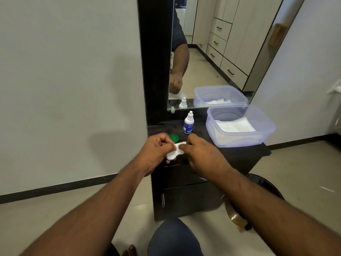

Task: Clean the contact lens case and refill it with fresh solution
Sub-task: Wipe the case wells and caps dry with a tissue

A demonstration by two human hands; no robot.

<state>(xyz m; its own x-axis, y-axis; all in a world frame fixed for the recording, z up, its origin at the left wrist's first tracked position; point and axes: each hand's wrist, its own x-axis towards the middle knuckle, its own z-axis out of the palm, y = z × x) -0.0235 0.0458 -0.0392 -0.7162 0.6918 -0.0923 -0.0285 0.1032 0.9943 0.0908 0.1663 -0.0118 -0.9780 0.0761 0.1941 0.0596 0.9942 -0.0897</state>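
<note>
Both hands are up over the front edge of the dark table (239,154), working together on the white contact lens case (175,152). The left hand (156,150) has its fingers curled in, pinching the case at its left end, with the lower cup poking out below the knuckles. The right hand (199,154) comes in from the other side, fingers bent and gripping the upper right cup of the case; whether something small is tucked under those fingertips, I can't make out. So the case is held in the air between the two hands, just above the near left corner of the table.

Just behind the left hand, a green cap (174,138) sits on the table, partly hidden by the knuckles. A little further back stands the small solution bottle (188,123), white with a blue label, upright, nozzle cap on. To the right of it is a clear plastic tub (265,133) with white tissues (234,125) folded inside.

Behind all that a mirror (212,52) leans up against the wall, throwing back the bottle, the tub and the person's arm. Down on the floor, to the right of the table, there's a dark bin (265,185), and a knee in blue cloth (173,237) shows at the bottom.
</note>
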